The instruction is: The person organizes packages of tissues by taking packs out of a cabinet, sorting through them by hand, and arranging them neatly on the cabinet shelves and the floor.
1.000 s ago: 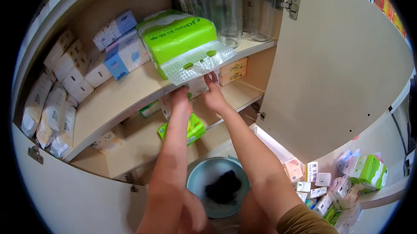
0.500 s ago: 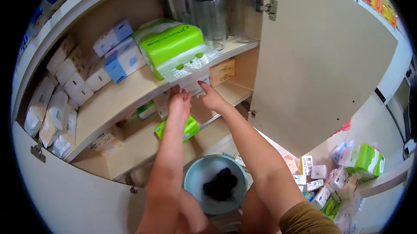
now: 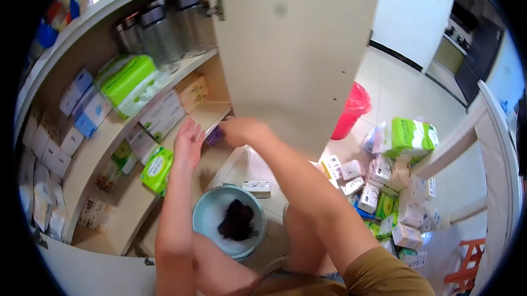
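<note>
My left hand (image 3: 188, 141) is raised before the cabinet's lower shelf, fingers stretched out, holding nothing. Just left of it, a green tissue pack (image 3: 158, 171) leans over the shelf edge. My right hand (image 3: 241, 131) reaches to the cabinet near the open door, its fingers curled and partly hidden. A small purple thing (image 3: 214, 136) shows at its fingertips; blur hides its kind. Below both hands stands a light-blue bucket (image 3: 198, 224) of sudsy water with a dark cloth (image 3: 237, 220) in it. White tissue boxes (image 3: 163, 116) and orange packs (image 3: 192, 91) sit in the middle compartment.
The open cabinet door (image 3: 291, 49) stands to the right. Glass bottles (image 3: 163, 35) and a large green tissue bundle (image 3: 129, 84) fill the upper shelf. Several tissue packs (image 3: 369, 197) lie piled on the floor by a white chair (image 3: 450, 150). Behind the door is a red bin (image 3: 351, 110).
The view has swung right. Both hands have left the white boxes under the upper shelf; my right hand has gone lower and right, towards the door side. More floor is visible.
</note>
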### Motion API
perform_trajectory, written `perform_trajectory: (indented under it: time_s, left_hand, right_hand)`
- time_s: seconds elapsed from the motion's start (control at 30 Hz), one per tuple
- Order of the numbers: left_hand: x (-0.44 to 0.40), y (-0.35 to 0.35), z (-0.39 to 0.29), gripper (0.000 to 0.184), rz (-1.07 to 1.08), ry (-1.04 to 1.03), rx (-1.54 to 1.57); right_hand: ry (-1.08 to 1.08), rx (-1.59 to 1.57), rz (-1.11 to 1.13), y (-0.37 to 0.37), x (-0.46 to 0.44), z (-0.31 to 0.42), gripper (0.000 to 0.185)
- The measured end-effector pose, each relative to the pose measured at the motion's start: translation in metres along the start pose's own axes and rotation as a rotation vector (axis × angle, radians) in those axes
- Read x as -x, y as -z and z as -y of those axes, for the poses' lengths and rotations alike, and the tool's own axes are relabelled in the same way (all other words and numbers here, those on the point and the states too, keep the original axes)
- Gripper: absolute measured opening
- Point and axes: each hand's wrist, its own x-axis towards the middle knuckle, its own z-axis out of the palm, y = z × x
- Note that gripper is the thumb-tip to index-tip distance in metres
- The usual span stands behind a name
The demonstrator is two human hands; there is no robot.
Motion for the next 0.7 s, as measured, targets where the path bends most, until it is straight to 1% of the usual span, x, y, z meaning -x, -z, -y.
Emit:
perform_trajectory:
  time_s: [0.03,0.1,0.13,0.2,0.23,0.3,0.33,0.4,0.43,0.5,0.53,0.6,0.63,0.7]
  left_hand:
    - [0.003,-0.007,0.007,0.054,0.027,0.008,-0.006]
    - [0.01,-0.017,0.021,0.052,0.168,0.114,-0.056]
    - [0.023,-0.031,0.021,0.047,0.227,0.103,-0.113]
    - [0.039,-0.051,0.029,0.046,0.285,0.142,-0.099]
    - [0.047,-0.06,0.032,0.046,0.326,0.167,-0.076]
    - [0.059,-0.079,0.04,0.046,0.329,0.164,-0.063]
    - [0.062,-0.085,0.044,0.045,0.352,0.179,-0.054]
    - [0.075,-0.107,0.048,0.042,0.367,0.212,-0.04]
    - [0.079,-0.117,0.049,0.042,0.375,0.221,-0.044]
    - [0.084,-0.135,0.056,0.041,0.429,0.237,-0.071]
    - [0.089,-0.144,0.06,0.041,0.438,0.251,-0.074]
    - [0.097,-0.162,0.07,0.041,0.471,0.312,-0.198]
    - [0.1,-0.168,0.079,0.041,0.48,0.323,-0.198]
    - [0.106,-0.179,0.097,0.041,0.569,0.4,-0.32]
  right_hand:
    - [-0.047,0.038,0.206,0.014,0.008,0.009,0.034]
    - [0.016,-0.099,0.055,0.024,0.034,0.016,0.034]
    - [-0.004,-0.105,0.043,0.025,0.047,0.017,0.034]
    - [-0.091,-0.116,-0.144,0.023,0.073,0.017,0.034]
    - [-0.105,-0.12,-0.148,0.023,0.084,0.018,0.034]
    - [-0.185,-0.151,-0.21,0.021,0.102,0.019,0.036]
    - [-0.192,-0.155,-0.215,0.015,0.107,0.018,0.036]
    - [-0.252,-0.185,-0.519,0.004,0.115,0.016,0.036]
    - [-0.264,-0.186,-0.522,0.002,0.121,0.013,0.036]
    - [-0.263,-0.214,-0.777,0.0,0.135,0.005,0.034]
    - [-0.28,-0.213,-0.779,0.001,0.143,-0.001,0.034]
    - [-0.302,-0.431,-0.804,0.002,0.162,-0.013,0.036]
    - [-0.316,-0.427,-0.806,0.001,0.173,-0.018,0.036]
    - [-0.313,-0.588,-0.916,-0.007,0.197,-0.026,0.041]
